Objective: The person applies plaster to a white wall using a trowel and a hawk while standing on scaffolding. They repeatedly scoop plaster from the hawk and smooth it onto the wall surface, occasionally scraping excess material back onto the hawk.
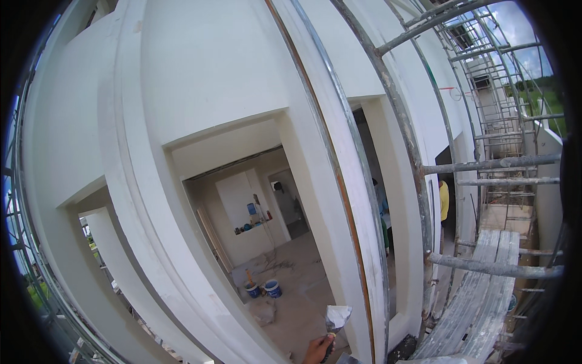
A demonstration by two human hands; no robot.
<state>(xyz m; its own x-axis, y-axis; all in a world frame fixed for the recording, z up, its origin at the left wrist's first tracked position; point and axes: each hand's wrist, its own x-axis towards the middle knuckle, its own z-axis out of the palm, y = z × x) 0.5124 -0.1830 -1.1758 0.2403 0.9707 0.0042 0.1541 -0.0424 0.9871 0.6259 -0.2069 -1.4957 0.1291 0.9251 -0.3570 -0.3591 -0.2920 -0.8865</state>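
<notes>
My left hand (316,352) is at the bottom edge, closed around the dark handle of a putty knife (337,318). The knife points upward, and white filler covers much of its broad blade. It stands in front of the window opening, close to the white wall pillar (359,285) on its right; I see no clear contact between them. Just right of the hand, a grey flat edge (348,359) shows at the frame's bottom; what it belongs to is cut off. My right hand is out of view.
Metal scaffold pipes (494,164) cross the right side, above splattered planks (485,291). A long metal strip (357,145) runs down the pillar. Inside the room stand two blue-and-white buckets (273,289). A person in yellow (444,200) is partly visible beyond the scaffold.
</notes>
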